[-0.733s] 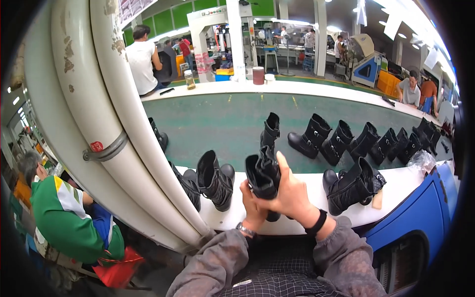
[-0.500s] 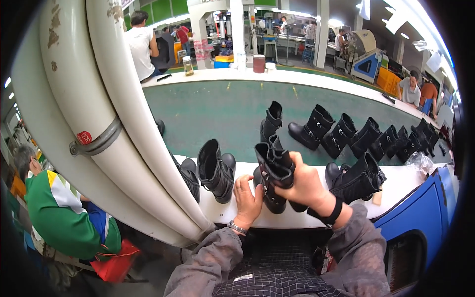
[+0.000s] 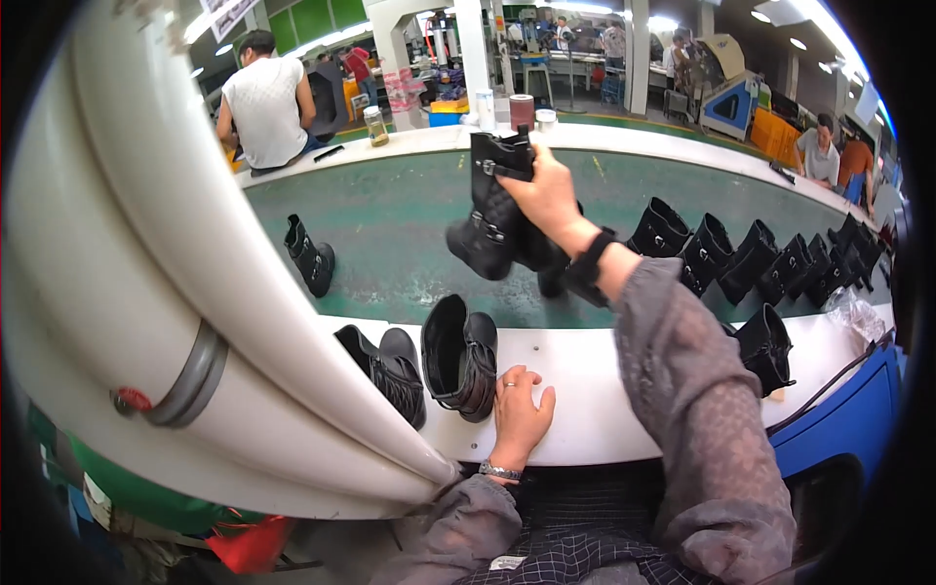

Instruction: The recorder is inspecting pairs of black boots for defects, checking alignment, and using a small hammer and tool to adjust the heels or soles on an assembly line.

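My right hand [image 3: 551,200] grips a black buckled boot [image 3: 487,219] by its upper shaft and holds it upright above the green belt [image 3: 390,244]. Part of another dark boot [image 3: 538,255] shows behind it; I cannot tell whether that one is also held. My left hand [image 3: 524,414] lies open on the white ledge [image 3: 575,390], holding nothing. Close to its fingers stands a black boot with laces [image 3: 458,361], and left of that a second laced boot [image 3: 390,375]. One more black boot [image 3: 765,346] stands on the ledge beyond my right forearm.
A large cream pipe column [image 3: 224,253] blocks the left side. Several buckled boots [image 3: 707,253] line the belt at right, and a lone boot [image 3: 310,258] stands at its left. A blue machine [image 3: 829,419] sits at lower right. Co-workers [image 3: 268,112] sit across the belt.
My right hand has lifted the buckled boot from the ledge, away from me over the belt. My left hand has dropped from beside it onto the ledge. The view has shifted.
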Demonstrator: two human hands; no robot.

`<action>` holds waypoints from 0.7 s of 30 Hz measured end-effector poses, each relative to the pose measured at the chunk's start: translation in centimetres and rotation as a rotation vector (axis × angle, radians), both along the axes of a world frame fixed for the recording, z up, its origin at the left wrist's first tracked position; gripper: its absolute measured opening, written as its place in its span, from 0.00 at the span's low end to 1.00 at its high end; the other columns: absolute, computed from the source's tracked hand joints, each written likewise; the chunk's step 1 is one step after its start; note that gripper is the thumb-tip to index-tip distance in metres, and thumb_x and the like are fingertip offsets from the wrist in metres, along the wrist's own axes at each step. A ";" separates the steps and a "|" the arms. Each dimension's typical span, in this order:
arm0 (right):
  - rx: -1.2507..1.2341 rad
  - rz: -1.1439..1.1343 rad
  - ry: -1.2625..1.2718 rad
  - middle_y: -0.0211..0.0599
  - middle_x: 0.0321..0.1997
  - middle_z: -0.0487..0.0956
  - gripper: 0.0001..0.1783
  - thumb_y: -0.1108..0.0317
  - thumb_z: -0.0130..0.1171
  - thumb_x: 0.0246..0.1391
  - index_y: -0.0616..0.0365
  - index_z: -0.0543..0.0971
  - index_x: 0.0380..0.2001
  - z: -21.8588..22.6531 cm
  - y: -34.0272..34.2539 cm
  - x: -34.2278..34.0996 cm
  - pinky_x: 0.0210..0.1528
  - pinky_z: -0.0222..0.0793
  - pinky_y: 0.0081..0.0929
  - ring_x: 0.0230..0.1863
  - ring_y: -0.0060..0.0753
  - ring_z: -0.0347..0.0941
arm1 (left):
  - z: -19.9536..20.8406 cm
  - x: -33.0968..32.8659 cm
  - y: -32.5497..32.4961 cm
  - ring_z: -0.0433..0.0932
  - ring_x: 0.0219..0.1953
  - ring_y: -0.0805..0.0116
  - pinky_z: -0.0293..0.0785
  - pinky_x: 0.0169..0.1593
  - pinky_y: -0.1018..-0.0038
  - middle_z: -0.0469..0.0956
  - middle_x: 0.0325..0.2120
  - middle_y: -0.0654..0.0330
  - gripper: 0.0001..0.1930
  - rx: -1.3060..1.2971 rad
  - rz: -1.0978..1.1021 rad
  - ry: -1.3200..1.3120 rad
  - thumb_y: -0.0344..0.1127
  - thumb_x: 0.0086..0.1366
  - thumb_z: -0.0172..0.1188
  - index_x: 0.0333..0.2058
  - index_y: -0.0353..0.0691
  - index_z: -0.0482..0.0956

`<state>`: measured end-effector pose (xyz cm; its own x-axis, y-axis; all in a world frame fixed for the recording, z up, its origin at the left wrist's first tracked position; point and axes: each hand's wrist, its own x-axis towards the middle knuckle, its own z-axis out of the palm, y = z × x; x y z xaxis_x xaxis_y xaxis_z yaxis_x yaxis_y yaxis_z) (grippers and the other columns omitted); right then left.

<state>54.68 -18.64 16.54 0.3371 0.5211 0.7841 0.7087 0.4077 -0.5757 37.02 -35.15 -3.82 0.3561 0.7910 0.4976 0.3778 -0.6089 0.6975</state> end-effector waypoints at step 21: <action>-0.169 -0.510 -0.442 0.61 0.71 0.48 0.40 0.63 0.68 0.38 0.59 0.66 0.57 -8.7 -5.5 -0.7 0.70 0.39 0.64 0.73 0.71 0.34 | 0.7 -0.1 -0.2 0.70 0.49 0.50 0.67 0.53 0.61 0.76 0.43 0.50 0.08 -0.018 -0.036 -0.030 0.35 0.53 0.63 0.31 0.38 0.78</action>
<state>54.01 -24.19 7.85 0.2402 0.5096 0.8262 0.9705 -0.1087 -0.2152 36.91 -35.39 -3.12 0.3693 0.7866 0.4948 0.3343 -0.6093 0.7190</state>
